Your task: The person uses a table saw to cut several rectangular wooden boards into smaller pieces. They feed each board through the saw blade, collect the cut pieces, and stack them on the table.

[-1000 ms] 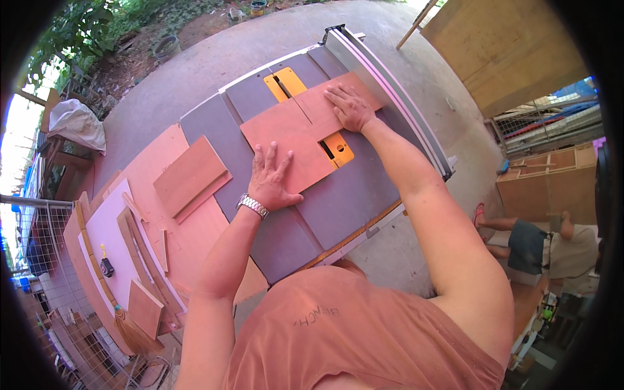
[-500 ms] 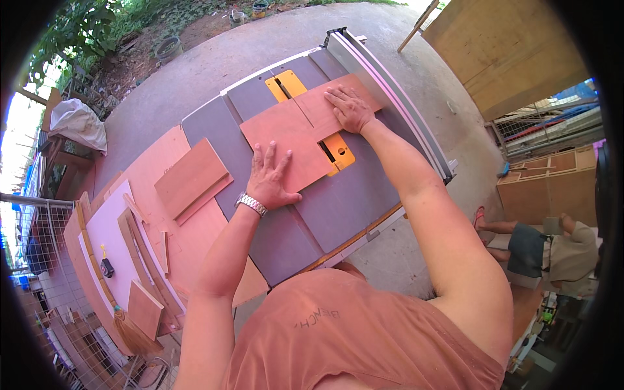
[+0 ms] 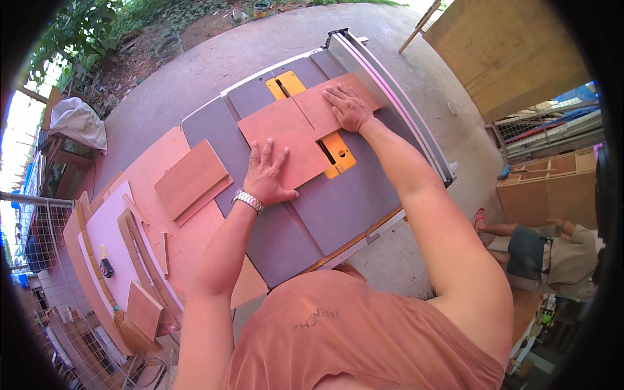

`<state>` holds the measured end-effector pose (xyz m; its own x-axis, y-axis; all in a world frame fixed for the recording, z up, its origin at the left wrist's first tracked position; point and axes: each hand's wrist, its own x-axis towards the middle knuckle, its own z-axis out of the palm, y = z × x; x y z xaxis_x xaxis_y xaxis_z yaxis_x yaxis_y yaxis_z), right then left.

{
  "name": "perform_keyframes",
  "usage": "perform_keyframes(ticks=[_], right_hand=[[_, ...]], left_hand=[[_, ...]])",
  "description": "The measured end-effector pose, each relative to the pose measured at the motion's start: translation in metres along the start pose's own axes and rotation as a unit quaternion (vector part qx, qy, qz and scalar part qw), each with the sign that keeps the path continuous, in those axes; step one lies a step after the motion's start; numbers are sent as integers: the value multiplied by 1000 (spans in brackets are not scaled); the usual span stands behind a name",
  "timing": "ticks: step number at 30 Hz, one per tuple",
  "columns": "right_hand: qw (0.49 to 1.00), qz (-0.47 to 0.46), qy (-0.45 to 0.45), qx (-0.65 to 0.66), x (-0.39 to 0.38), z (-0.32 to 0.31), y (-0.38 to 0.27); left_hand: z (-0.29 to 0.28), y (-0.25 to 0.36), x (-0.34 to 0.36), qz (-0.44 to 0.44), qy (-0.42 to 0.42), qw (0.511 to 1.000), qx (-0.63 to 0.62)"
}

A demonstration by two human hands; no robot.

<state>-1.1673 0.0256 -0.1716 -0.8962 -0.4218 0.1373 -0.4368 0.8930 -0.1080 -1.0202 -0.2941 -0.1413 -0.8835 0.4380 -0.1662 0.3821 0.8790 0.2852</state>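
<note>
My left hand (image 3: 266, 172) lies with spread fingers on the near left of a reddish wooden board (image 3: 299, 153); a silver watch is on that wrist. My right hand (image 3: 348, 107) rests flat on the board's right part, fingers slightly apart. The board lies on a grey table saw (image 3: 351, 214), its far right end beside the long metal fence (image 3: 406, 114). A thin dark line crosses the board in line with the slot in the far yellow insert (image 3: 292, 82). The board partly covers a nearer yellow insert (image 3: 341, 157) with a dark slot; I cannot make out the blade.
Left, a plywood sheet (image 3: 149, 162) carries smaller boards (image 3: 188, 175), strips, a broom (image 3: 133, 335) and tape measure (image 3: 106, 266). A person (image 3: 546, 253) in dark shorts is low at the right, near a wooden cabinet (image 3: 546, 195). A plywood panel (image 3: 500, 52) stands upper right.
The board and both my hands have shifted very slightly away from my body and leftward. The person at the right has moved an arm.
</note>
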Motion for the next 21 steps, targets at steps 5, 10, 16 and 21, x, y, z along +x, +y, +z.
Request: perform_keyframes(ticks=[5,10,16,21], right_hand=[[1000,-2,4,11,2,-1,0],[1000,-2,-7,1,6,0,0],[1000,-1,-8,-2,9,1,1],[1000,0,-11,-4,11,1,1]], left_hand=[[-2,-3,3,3,1,1000,2],[-6,-5,6,-5,-7,1000,5],[-8,-6,7,-7,-7,1000,4],[-7,-9,9,-1,2,1000,-2]])
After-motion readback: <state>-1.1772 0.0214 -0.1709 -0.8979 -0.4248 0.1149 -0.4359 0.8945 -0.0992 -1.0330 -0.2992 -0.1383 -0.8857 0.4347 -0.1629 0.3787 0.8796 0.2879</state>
